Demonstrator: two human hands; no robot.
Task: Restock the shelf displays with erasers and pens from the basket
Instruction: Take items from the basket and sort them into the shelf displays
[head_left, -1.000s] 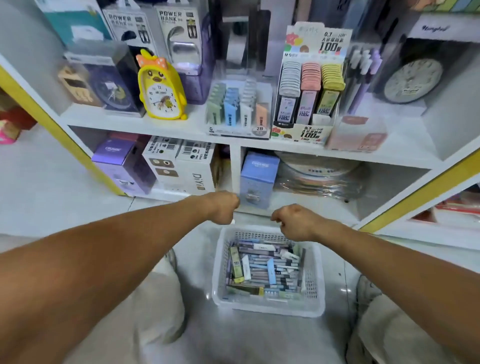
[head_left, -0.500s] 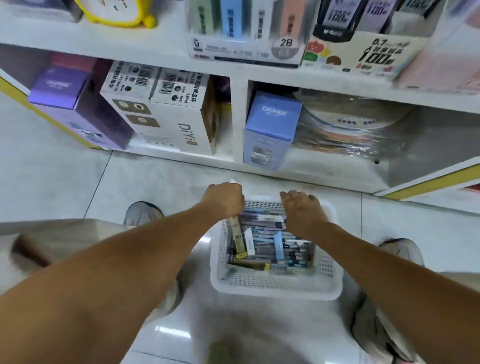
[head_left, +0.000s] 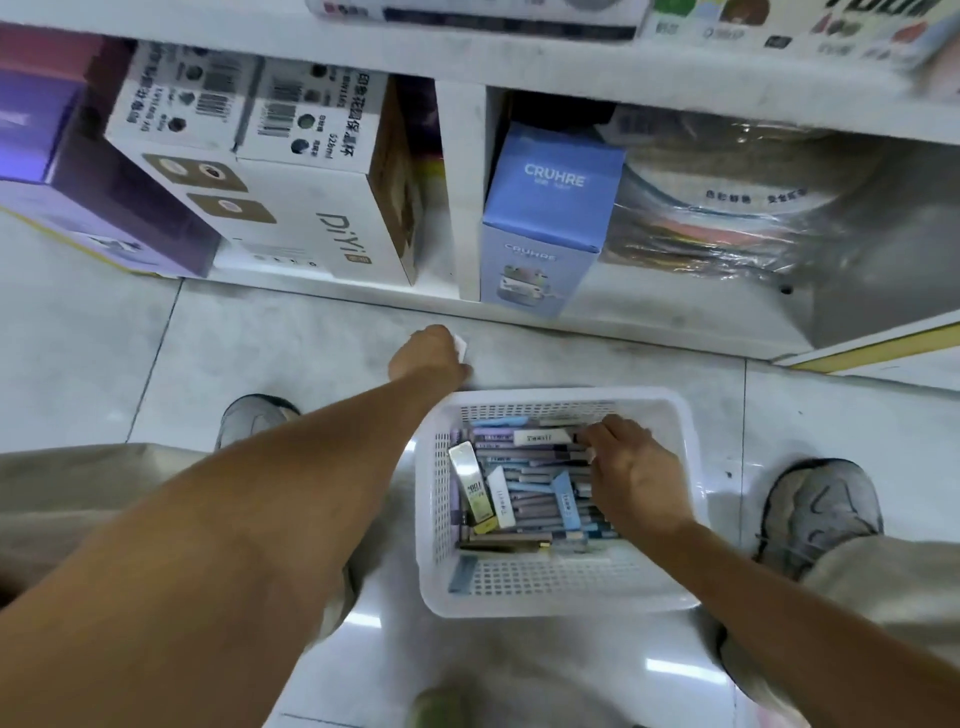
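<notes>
- The white perforated plastic basket (head_left: 558, 597) of boxed pens and erasers is set on the floor below the shelf, within reach.
- A small white item is gripped in the curled left hand (head_left: 428, 353).
- The stock is touched by the right hand (head_left: 626, 467), fingers spread, likely for picking.

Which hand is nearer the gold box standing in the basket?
Right. The right hand is inside the basket, across the packs from the gold box; the left hand is outside, beyond the basket's far rim, gripping something white.
</notes>
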